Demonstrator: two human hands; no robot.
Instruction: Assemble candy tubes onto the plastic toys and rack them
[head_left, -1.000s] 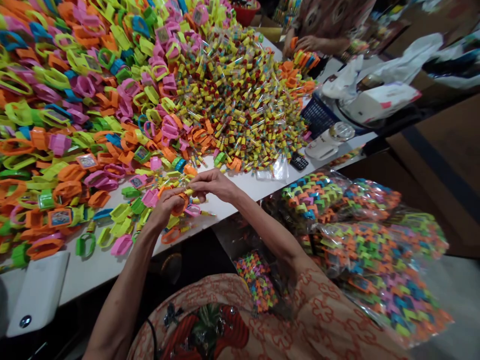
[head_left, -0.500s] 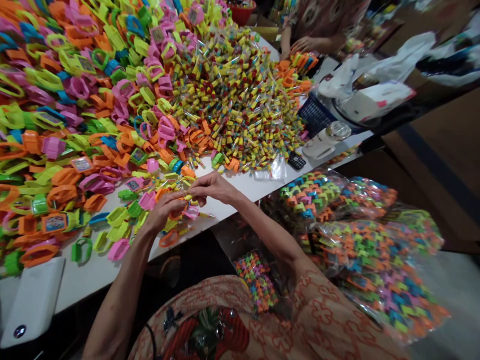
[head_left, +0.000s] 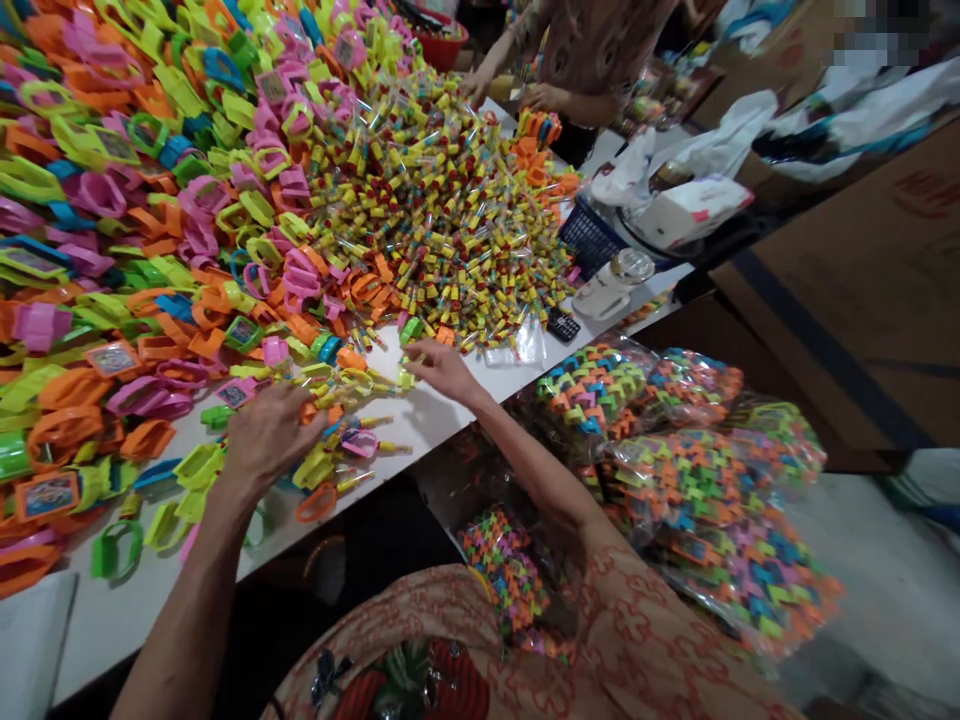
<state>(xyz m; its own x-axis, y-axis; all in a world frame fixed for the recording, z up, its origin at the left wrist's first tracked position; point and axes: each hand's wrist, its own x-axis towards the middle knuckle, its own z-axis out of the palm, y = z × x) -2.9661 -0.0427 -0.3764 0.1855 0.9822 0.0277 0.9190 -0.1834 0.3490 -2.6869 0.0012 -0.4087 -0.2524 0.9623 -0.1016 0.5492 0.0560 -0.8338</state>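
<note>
My left hand (head_left: pixel 274 435) is over the near edge of the toy watch pile, thumb apart from the fingers, its fingertips partly hidden. Close to its thumb lies an orange toy watch piece (head_left: pixel 308 411), and I cannot tell if they touch. My right hand (head_left: pixel 444 373) pinches a small clear tube with yellow ends (head_left: pixel 406 377) above the white table (head_left: pixel 442 415). Between the hands lie more yellow-ended tubes (head_left: pixel 352 382). Nearer me are a pink toy watch (head_left: pixel 360 443) with a tube by it and an orange watch (head_left: pixel 316 503).
A big heap of coloured toy watches (head_left: pixel 105 190) fills the left, beside a mound of yellow-ended tubes (head_left: pixel 450 220). A black phone (head_left: pixel 563 325), a lidded jar (head_left: pixel 611 285) and a blue basket (head_left: pixel 589 238) stand right. Filled bags (head_left: pixel 697 480) lie below. Another person's hands (head_left: pixel 547 97) work opposite.
My hands have moved apart: the left went left over the watches, the right slightly right with a tube. A pink watch with tubes now shows on the table where they met. The view has shifted.
</note>
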